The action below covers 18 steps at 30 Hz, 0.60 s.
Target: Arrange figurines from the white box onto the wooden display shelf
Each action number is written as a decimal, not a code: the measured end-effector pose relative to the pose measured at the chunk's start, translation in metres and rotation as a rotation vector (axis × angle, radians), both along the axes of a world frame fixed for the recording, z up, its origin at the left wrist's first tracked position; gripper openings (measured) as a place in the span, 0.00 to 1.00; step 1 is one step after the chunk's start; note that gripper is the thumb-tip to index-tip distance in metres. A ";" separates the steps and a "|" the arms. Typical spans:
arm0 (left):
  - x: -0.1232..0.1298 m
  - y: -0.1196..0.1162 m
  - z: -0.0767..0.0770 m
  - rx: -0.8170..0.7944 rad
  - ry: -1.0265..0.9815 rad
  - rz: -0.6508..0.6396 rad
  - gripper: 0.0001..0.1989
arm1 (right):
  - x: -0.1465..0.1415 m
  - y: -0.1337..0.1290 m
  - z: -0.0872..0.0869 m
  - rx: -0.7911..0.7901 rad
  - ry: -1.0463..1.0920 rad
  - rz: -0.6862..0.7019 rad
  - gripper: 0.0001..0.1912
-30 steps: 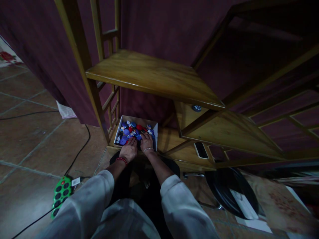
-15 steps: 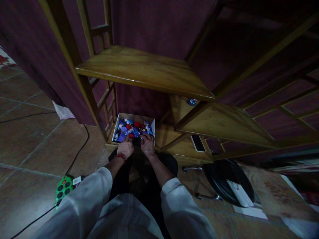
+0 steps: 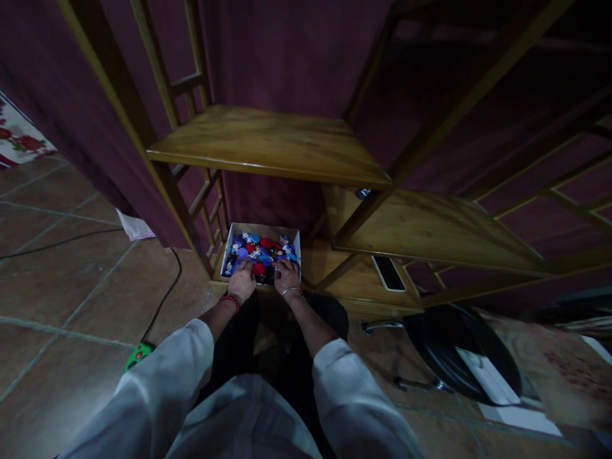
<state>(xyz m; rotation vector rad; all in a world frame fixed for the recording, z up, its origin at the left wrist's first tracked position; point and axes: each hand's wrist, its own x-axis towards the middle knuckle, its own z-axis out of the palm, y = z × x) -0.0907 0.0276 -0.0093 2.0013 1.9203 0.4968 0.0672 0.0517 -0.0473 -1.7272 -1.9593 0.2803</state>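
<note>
A shallow white cardboard box [image 3: 262, 228] rests on the low wooden shelf, filled with small round trinkets [image 3: 268, 243] in blue, purple, red and black, some with little figures on them. At the box's near left part is my left hand [image 3: 242, 282], its fingers bent down among the trinkets. My right hand [image 3: 287, 278] reaches into the near right part, fingers curled in. What either hand's fingertips pinch is hidden or too small to name. Between the hands lie a red trinket [image 3: 259, 269] and some dark ones.
A wooden shelf board [image 3: 268, 143] juts out above the box. To the right, a phone [image 3: 389, 273] lies on the low shelf. A black round stool [image 3: 459, 350] with papers stands at the right. A green power strip [image 3: 139, 354] and its cable are on the tiled floor.
The camera view has shifted a little, so the box and shelves sit slightly differently. Both hands stay in the box's near part, with only small finger movements.
</note>
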 end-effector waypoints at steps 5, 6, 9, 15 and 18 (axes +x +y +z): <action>-0.003 0.020 0.005 0.062 0.003 0.069 0.22 | 0.000 -0.002 0.007 -0.018 -0.024 0.003 0.16; -0.003 0.025 0.005 0.063 0.007 0.057 0.22 | 0.000 -0.002 0.008 -0.022 -0.028 0.004 0.16; 0.000 0.041 0.004 0.070 0.020 0.006 0.22 | -0.001 -0.003 0.010 -0.034 -0.035 0.007 0.15; 0.000 0.070 -0.001 -0.034 -0.004 0.096 0.17 | 0.000 -0.003 0.012 -0.047 -0.033 -0.003 0.14; -0.003 0.081 -0.003 -0.147 -0.026 0.134 0.14 | 0.000 -0.004 0.013 -0.049 -0.035 -0.002 0.14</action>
